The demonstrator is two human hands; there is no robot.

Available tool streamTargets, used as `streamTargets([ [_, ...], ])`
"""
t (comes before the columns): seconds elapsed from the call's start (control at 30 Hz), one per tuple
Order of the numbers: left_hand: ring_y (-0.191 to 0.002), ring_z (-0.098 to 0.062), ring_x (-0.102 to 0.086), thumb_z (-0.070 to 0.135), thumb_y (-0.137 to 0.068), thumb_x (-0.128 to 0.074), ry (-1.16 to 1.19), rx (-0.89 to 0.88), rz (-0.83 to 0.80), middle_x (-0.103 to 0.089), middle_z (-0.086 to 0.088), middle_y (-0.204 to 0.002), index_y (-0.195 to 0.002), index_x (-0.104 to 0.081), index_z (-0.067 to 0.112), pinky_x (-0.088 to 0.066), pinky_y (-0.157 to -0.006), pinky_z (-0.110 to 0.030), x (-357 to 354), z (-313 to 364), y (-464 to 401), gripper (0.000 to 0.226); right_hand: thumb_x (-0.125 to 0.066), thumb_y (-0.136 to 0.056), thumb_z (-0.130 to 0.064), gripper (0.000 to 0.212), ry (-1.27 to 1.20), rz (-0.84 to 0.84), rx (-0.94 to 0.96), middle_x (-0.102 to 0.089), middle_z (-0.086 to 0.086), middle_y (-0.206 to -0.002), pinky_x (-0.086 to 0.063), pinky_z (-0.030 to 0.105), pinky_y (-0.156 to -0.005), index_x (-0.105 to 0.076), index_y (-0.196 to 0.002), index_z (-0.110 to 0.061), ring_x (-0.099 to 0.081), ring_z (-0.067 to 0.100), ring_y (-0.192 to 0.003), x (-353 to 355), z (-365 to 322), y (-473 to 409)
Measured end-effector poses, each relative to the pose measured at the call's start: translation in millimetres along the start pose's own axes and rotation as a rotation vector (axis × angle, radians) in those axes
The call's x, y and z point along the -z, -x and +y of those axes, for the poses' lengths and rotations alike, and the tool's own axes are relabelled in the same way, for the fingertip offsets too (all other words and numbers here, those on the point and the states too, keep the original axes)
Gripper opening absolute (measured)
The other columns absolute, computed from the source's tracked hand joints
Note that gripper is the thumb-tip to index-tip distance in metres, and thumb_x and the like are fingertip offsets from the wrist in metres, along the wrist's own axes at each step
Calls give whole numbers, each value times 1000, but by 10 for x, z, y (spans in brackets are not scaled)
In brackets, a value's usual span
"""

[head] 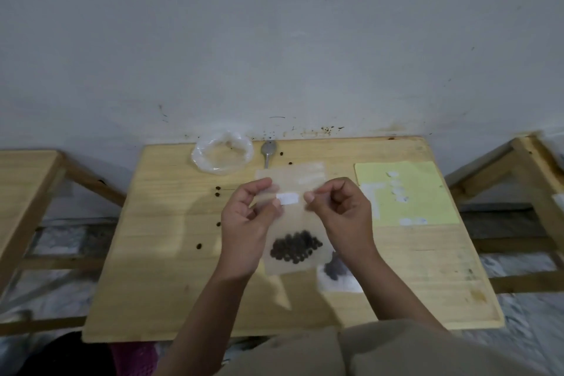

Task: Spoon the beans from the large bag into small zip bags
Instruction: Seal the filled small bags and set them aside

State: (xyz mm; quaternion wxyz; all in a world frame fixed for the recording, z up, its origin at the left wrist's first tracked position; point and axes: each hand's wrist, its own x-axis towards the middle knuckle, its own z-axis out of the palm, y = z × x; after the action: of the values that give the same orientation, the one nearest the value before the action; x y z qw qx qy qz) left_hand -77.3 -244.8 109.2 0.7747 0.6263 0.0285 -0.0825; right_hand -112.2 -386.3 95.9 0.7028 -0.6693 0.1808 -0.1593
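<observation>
Both hands hold a small zip bag (290, 223) up over the middle of the wooden surface (171, 253). The left hand (245, 223) pinches the bag's top edge on one side, beside a white label (288, 199), with thumb and curled fingers. The right hand (341, 210) pinches the top edge on the other side, its fingers curled in. Dark beans (294, 246) sit in a clump at the bag's bottom. At 12 o'clock on the surface lies the large bag (222, 151), clear plastic, rolled open, with a spoon (268, 151) just beside it toward 1 o'clock. A yellow sheet (427, 192) lies at 2 o'clock. Loose beans (217, 191) dot the surface around 10 o'clock. Another bag with beans (335, 275) lies at 5 o'clock, blurred.
</observation>
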Motion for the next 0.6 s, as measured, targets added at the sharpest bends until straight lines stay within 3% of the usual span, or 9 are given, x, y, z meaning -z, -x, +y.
streamTargets([
  [0.07, -87, -4, -66, -11, -82, -59, 81, 18, 38, -69, 9, -101, -103, -61, 15, -55, -78, -23, 284, 93, -116, 33, -72, -80, -4, 17, 66, -100, 21, -62, 7, -68, -48, 37, -59, -62, -83, -17, -52, 27, -58, -220, 37, 55],
  [0.13, -98, -5, -64, -9, -84, -57, 112, 15, 58, -66, 6, -112, -108, -60, 16, -54, -80, -22, 623, 180, -259, 35, -72, -80, -3, 20, 127, -197, 23, -59, 6, -69, -42, 25, -53, -66, -88, -20, -47, 13, -53, -490, 107, 119],
  [0.23, -111, -9, -60, -7, -85, -58, 34, 29, 33, -62, 3, -123, -121, -56, 19, -52, -87, -26, 1159, 215, -443, 44, -73, -78, -1, 26, 163, -222, -31, -63, 2, -77, -41, 14, -55, -68, -90, -23, -48, 2, -56, -993, 255, 180],
  [0.37, -97, -9, -59, 1, -84, -66, -313, 72, 64, -54, 1, -119, -125, -50, 29, -51, -71, -14, 1893, 85, -583, 52, -75, -77, -4, 28, 208, -145, -82, -65, -6, -86, -44, 13, -61, -66, -90, -27, -54, -1, -63, -1784, 466, 125],
  [0.47, -96, -9, -57, 7, -82, -70, -553, 42, 51, -52, 3, -120, -123, -49, 30, -46, -67, -8, 2391, -22, -686, 51, -75, -78, -9, 24, 257, -116, -130, -60, -12, -85, -46, 12, -62, -64, -95, -23, -57, -3, -69, -2363, 646, 1],
  [0.6, -97, -15, -54, 7, -82, -69, -728, 55, 8, -46, -1, -121, -124, -53, 17, -44, -75, -8, 2846, -114, -1027, 45, -76, -78, -17, 28, 385, -117, -171, -59, -6, -93, -46, 11, -65, -64, -104, -15, -58, 8, -77, -2942, 915, -201],
])
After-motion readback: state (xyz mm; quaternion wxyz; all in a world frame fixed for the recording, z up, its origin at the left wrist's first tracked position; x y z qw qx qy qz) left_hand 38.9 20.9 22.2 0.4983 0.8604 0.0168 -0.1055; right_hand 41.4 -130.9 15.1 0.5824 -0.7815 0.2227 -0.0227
